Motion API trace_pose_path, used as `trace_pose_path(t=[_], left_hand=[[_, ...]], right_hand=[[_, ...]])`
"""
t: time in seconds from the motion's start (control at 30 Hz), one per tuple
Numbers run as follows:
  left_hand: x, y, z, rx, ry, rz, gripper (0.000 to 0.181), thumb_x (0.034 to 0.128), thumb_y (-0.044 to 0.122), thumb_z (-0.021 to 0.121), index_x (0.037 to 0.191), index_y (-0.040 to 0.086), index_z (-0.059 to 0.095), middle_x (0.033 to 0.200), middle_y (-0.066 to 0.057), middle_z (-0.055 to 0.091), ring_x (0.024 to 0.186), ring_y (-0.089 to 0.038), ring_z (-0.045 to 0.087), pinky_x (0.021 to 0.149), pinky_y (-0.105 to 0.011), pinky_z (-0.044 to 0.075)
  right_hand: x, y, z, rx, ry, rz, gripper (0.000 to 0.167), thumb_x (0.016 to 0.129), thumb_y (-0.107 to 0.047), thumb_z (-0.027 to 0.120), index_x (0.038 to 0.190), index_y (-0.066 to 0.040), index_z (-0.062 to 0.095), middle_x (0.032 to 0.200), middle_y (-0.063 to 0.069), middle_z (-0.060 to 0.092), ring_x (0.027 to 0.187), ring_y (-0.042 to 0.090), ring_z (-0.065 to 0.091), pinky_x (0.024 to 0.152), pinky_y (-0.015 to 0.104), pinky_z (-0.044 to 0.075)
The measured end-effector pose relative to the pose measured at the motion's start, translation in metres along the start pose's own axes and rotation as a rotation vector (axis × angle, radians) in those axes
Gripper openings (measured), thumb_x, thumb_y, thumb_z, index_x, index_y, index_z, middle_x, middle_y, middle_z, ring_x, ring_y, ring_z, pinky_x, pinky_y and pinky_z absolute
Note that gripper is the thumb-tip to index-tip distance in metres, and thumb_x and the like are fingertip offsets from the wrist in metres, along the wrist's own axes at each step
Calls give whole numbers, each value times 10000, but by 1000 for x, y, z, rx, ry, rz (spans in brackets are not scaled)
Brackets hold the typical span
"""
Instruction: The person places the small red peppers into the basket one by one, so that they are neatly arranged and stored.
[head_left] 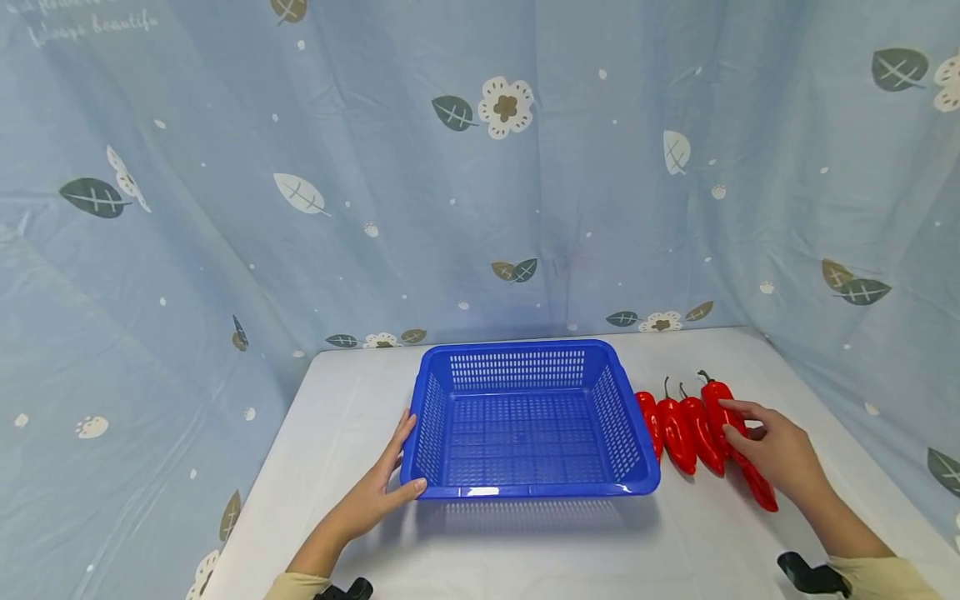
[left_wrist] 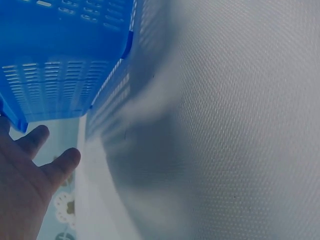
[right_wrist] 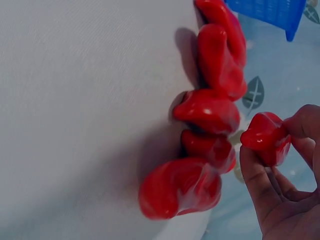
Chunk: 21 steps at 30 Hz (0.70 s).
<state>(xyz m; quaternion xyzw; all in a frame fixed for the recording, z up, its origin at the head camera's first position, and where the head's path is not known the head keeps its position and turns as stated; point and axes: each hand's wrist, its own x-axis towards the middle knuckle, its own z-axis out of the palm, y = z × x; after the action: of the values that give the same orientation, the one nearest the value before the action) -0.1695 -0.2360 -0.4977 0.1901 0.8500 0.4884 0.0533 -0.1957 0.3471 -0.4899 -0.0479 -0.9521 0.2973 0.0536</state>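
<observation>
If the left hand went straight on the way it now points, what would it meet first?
The blue basket, most likely: the left hand points toward its left side and seems to touch it, though exact contact is hard to judge.

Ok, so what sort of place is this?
Likely a makeshift indoor work area, perhaps for recording, rather than a working kitchen: patterned blue cloth hangs behind and on both sides of a white tabletop, where a blue basket sits beside red peppers.
</observation>
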Motion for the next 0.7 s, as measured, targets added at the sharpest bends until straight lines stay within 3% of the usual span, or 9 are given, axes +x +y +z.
trace_pose_path(t=[0.3, 0.7], left_hand=[[0, -2, 1, -14, 5, 0, 898, 969, 225, 637, 1653, 253, 56, 1713, -55, -77, 1540, -439, 54, 1157, -692, 223], [0, -2, 1, -11, 7, -4, 896, 968, 233, 634, 1653, 246, 57, 1713, -65, -77, 1535, -460, 56, 1153, -703, 212]], right_hand=[[-3, -14, 2, 38, 10, -38, 585, 895, -184, 758, 1418, -31, 546, 1241, 344, 555, 943, 431, 618, 555, 376, 609], [-5, -33, 1, 13, 19, -122, 584, 891, -219, 780, 1401, -28, 571, 1196, 324, 602, 908, 400, 637, 578, 389, 610]])
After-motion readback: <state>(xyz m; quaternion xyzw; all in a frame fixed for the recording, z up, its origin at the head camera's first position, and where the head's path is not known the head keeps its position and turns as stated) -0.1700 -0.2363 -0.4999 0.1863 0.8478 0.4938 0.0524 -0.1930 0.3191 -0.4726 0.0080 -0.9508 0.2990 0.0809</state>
